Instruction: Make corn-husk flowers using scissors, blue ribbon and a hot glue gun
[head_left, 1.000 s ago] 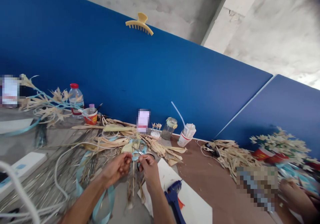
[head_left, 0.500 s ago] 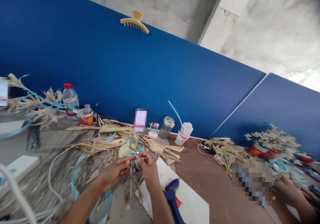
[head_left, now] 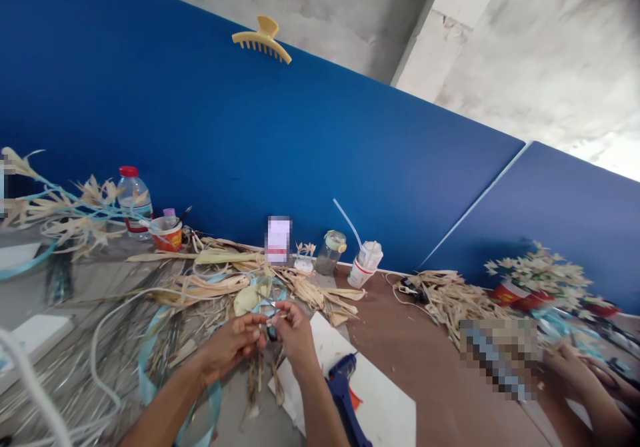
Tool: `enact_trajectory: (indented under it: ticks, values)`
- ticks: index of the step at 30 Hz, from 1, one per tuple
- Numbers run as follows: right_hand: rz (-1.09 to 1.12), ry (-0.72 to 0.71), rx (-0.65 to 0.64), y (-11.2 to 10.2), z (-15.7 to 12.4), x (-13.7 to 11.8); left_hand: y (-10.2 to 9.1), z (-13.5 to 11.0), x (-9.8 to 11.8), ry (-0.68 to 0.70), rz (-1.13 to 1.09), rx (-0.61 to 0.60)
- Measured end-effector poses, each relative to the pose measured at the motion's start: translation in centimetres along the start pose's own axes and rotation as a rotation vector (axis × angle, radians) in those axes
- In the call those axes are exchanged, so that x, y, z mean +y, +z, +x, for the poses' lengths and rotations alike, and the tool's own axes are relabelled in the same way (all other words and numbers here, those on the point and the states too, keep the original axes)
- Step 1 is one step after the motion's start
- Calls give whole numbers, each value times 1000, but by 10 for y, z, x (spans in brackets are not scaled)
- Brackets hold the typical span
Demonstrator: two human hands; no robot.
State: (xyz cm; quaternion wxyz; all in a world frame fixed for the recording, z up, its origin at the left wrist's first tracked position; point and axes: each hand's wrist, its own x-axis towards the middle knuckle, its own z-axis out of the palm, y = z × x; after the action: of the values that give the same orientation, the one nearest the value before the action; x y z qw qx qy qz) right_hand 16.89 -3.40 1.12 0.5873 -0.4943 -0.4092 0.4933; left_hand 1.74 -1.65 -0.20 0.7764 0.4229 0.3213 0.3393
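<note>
My left hand (head_left: 233, 346) and my right hand (head_left: 295, 334) meet at the fingertips above the table, both pinched closed. Whatever small pale piece sits between them is too small to make out. Just behind the fingertips lies a pair of scissors (head_left: 268, 300), its dark handle partly hidden by my hands. Dried corn husks (head_left: 247, 298) are heaped beyond them. Below my fingers, thin husk strips (head_left: 254, 387) lie on the table. To the right of my right forearm, a blue hot glue gun (head_left: 344, 394) rests on a white board (head_left: 387, 394).
Light blue ribbon (head_left: 146, 360) and a white cable (head_left: 95, 350) curl at left. A phone (head_left: 279, 239), a glass jar (head_left: 330, 252) and a paper cup (head_left: 362, 272) stand along the blue partition (head_left: 300, 140). Another person's hand (head_left: 565, 367) is at far right, near husk flowers (head_left: 537, 270).
The view has shifted slightly, so everything sits a little further left. The fingers of my left hand have bent and drawn back a little; my right hand stays close by.
</note>
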Motion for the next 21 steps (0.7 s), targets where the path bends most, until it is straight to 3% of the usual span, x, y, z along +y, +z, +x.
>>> enact_trajectory:
  ticks: [17, 21]
  values:
    - [-110, -23, -56, -3, 0, 4, -1, 1, -1, -17, 7, 21]
    - [-88, -55, -4, -4, 3, 9, -2, 2, -2, -13, -31, 36]
